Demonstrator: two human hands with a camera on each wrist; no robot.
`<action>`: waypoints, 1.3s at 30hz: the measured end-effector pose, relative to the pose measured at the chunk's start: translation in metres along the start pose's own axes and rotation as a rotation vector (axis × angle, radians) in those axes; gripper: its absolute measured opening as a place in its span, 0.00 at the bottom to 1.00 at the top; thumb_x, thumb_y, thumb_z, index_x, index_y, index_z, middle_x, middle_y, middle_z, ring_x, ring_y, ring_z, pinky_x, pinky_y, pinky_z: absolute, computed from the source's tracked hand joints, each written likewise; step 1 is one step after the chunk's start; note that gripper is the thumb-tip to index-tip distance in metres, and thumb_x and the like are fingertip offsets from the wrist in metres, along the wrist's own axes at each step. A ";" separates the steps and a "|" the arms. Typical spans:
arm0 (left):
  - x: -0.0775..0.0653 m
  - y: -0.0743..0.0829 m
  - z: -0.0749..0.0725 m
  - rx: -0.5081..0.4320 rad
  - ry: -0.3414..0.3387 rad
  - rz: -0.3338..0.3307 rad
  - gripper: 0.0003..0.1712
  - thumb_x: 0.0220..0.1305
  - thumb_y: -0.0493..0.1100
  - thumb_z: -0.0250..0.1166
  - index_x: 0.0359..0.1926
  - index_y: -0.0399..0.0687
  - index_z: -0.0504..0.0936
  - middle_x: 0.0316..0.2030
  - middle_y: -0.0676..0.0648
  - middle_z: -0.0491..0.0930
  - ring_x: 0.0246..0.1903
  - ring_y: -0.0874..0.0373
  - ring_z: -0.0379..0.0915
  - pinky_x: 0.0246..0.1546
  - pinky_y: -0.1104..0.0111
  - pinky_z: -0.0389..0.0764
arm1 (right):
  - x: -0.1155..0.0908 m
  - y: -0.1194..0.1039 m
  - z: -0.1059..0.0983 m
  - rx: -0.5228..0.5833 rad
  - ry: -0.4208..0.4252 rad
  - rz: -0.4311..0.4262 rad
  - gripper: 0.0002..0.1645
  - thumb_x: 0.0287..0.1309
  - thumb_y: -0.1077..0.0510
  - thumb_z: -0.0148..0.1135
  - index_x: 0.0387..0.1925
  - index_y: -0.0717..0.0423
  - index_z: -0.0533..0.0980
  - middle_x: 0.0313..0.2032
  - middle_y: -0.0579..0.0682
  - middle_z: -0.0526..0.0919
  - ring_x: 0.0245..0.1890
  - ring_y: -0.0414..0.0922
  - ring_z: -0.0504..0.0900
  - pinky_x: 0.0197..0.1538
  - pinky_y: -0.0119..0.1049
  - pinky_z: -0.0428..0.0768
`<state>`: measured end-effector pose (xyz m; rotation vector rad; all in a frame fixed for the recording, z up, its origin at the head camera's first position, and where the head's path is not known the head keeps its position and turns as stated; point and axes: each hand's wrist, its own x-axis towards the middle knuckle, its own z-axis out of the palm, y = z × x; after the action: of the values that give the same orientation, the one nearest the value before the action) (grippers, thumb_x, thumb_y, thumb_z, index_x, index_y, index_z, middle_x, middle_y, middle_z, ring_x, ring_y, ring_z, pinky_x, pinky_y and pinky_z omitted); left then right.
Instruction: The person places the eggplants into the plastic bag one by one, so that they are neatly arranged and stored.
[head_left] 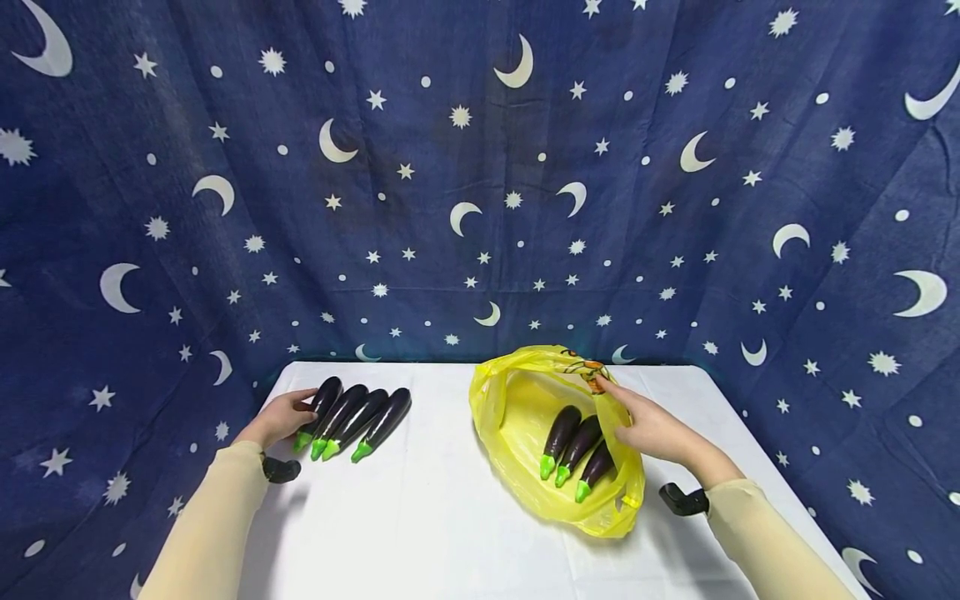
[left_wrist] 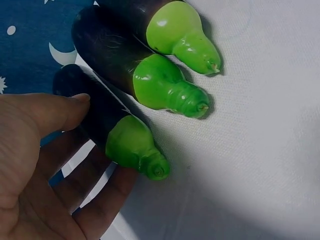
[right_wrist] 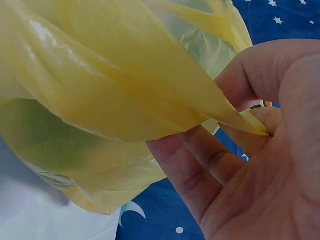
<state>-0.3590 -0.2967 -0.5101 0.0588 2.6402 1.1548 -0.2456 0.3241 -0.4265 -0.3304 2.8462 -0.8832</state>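
On the left side of the table, my left hand [head_left: 282,418] grips the leftmost eggplant [left_wrist: 95,107], thumb over its dark body and fingers along its other side. Several glossy eggplants [head_left: 386,423] with green caps lie there in a slanted row, counting the gripped one. A yellow plastic bag [head_left: 510,492] lies to the right with its mouth spread. My right hand [head_left: 660,425] pinches the bag's right edge; the thin plastic [right_wrist: 200,107] runs in between thumb and fingers. Inside the bag rest three eggplants [head_left: 576,450], their green caps toward me.
A white cloth covers the table [head_left: 375,533]. Behind and at both sides hangs a dark blue curtain [head_left: 420,250] with moons and stars. Each wrist carries a black camera mount [head_left: 682,500].
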 end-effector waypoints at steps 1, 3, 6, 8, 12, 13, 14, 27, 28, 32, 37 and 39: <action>0.000 0.000 0.000 0.006 -0.003 0.003 0.37 0.70 0.33 0.60 0.75 0.30 0.58 0.61 0.21 0.70 0.55 0.34 0.76 0.40 0.53 0.85 | 0.000 0.000 0.000 -0.002 0.002 -0.001 0.54 0.57 0.67 0.58 0.82 0.51 0.49 0.78 0.63 0.54 0.76 0.65 0.52 0.72 0.65 0.55; 0.001 0.001 0.000 0.017 -0.007 0.007 0.37 0.70 0.33 0.60 0.75 0.29 0.58 0.61 0.20 0.70 0.55 0.33 0.76 0.40 0.53 0.85 | -0.001 0.000 0.000 -0.003 0.004 -0.003 0.54 0.57 0.67 0.59 0.82 0.51 0.49 0.78 0.63 0.54 0.76 0.65 0.52 0.72 0.65 0.55; 0.001 0.000 0.000 0.027 -0.013 0.010 0.37 0.70 0.33 0.60 0.76 0.29 0.57 0.62 0.20 0.69 0.55 0.33 0.76 0.41 0.53 0.85 | -0.002 0.001 0.000 0.000 0.004 -0.006 0.54 0.57 0.67 0.59 0.82 0.51 0.49 0.78 0.63 0.53 0.76 0.65 0.52 0.72 0.66 0.56; 0.001 0.000 0.000 0.031 -0.018 0.012 0.37 0.71 0.33 0.59 0.76 0.30 0.56 0.62 0.20 0.68 0.55 0.34 0.76 0.41 0.54 0.85 | -0.002 0.002 0.000 0.002 0.005 -0.007 0.54 0.57 0.67 0.59 0.82 0.50 0.49 0.78 0.62 0.53 0.76 0.65 0.52 0.72 0.65 0.56; 0.001 0.000 0.002 0.026 -0.019 0.018 0.37 0.71 0.34 0.59 0.76 0.30 0.56 0.61 0.21 0.70 0.53 0.37 0.77 0.41 0.55 0.85 | -0.002 0.004 0.001 0.002 0.011 -0.015 0.53 0.57 0.67 0.58 0.82 0.50 0.49 0.78 0.62 0.53 0.76 0.64 0.52 0.72 0.65 0.56; 0.000 0.000 0.002 0.025 -0.016 0.019 0.37 0.71 0.34 0.59 0.76 0.30 0.57 0.61 0.21 0.71 0.52 0.38 0.78 0.40 0.56 0.85 | -0.002 0.005 0.001 0.002 0.012 -0.016 0.53 0.58 0.67 0.58 0.82 0.50 0.49 0.78 0.61 0.54 0.76 0.64 0.52 0.72 0.65 0.56; 0.000 0.001 0.001 0.026 -0.016 0.022 0.37 0.71 0.33 0.59 0.76 0.30 0.57 0.60 0.21 0.71 0.51 0.38 0.78 0.39 0.56 0.85 | -0.002 0.005 0.002 0.001 0.012 -0.018 0.53 0.58 0.68 0.58 0.82 0.50 0.49 0.78 0.61 0.54 0.76 0.64 0.52 0.72 0.65 0.56; 0.000 0.008 -0.003 0.079 -0.038 0.034 0.37 0.68 0.32 0.61 0.75 0.29 0.58 0.58 0.21 0.73 0.44 0.44 0.79 0.33 0.57 0.85 | -0.002 0.007 0.002 -0.002 0.017 -0.009 0.54 0.56 0.68 0.58 0.82 0.50 0.49 0.78 0.62 0.54 0.76 0.65 0.53 0.72 0.65 0.56; 0.000 0.007 -0.004 0.075 -0.044 0.039 0.37 0.68 0.31 0.61 0.75 0.28 0.58 0.58 0.21 0.73 0.44 0.44 0.80 0.32 0.57 0.85 | -0.002 0.006 0.002 0.000 0.016 -0.006 0.54 0.56 0.68 0.59 0.82 0.50 0.49 0.78 0.62 0.54 0.76 0.65 0.53 0.72 0.65 0.56; 0.001 0.007 -0.008 0.063 -0.066 0.054 0.37 0.66 0.30 0.61 0.74 0.28 0.59 0.57 0.21 0.73 0.43 0.43 0.81 0.31 0.55 0.86 | -0.002 0.007 0.001 -0.004 0.014 0.002 0.54 0.56 0.67 0.59 0.82 0.50 0.49 0.78 0.63 0.54 0.76 0.65 0.52 0.72 0.66 0.56; 0.001 0.004 -0.011 0.012 -0.081 0.051 0.38 0.66 0.29 0.60 0.74 0.27 0.58 0.58 0.20 0.72 0.46 0.39 0.81 0.34 0.51 0.86 | -0.002 0.008 0.001 -0.011 0.012 -0.003 0.54 0.56 0.67 0.59 0.82 0.49 0.49 0.77 0.63 0.55 0.76 0.65 0.53 0.72 0.66 0.57; 0.000 0.002 -0.012 -0.035 -0.077 0.035 0.38 0.67 0.30 0.60 0.75 0.28 0.57 0.59 0.20 0.71 0.48 0.37 0.81 0.36 0.49 0.86 | -0.002 0.008 0.000 -0.008 0.010 -0.002 0.54 0.57 0.67 0.60 0.82 0.49 0.49 0.77 0.63 0.55 0.76 0.65 0.53 0.71 0.66 0.57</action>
<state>-0.3617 -0.3043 -0.5009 0.1410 2.5606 1.1848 -0.2454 0.3307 -0.4308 -0.3305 2.8594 -0.8762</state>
